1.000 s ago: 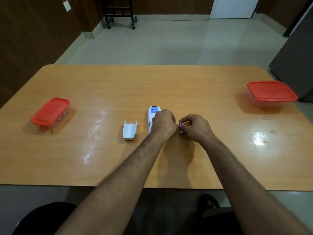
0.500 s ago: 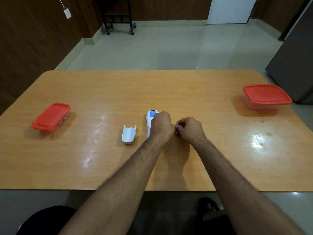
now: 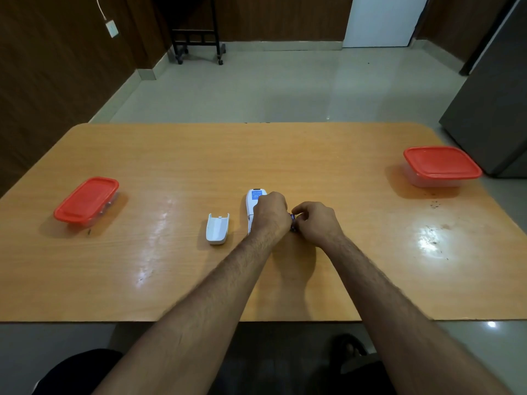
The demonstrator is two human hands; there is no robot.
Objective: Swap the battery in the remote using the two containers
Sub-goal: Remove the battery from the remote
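Note:
A white remote [image 3: 254, 202] lies face down at the table's middle, and my left hand [image 3: 270, 213] covers its lower half with curled fingers. Just right of it my right hand [image 3: 315, 222] pinches a small purple battery [image 3: 292, 222] that shows between the two hands. The remote's white battery cover [image 3: 217, 228] lies loose on the table to the left. One red-lidded container [image 3: 87, 201] stands at the far left, another red-lidded container [image 3: 442, 166] at the far right; both are closed.
The wooden table [image 3: 370, 280] has its front edge close to me. A grey cabinet [image 3: 496, 109] stands past the right corner. A black wheeled stand [image 3: 196, 38] is on the floor far behind.
My hands have stayed together at the remote, the right hand's fingers shifting slightly on the battery. The camera tilted so the table sits lower in view.

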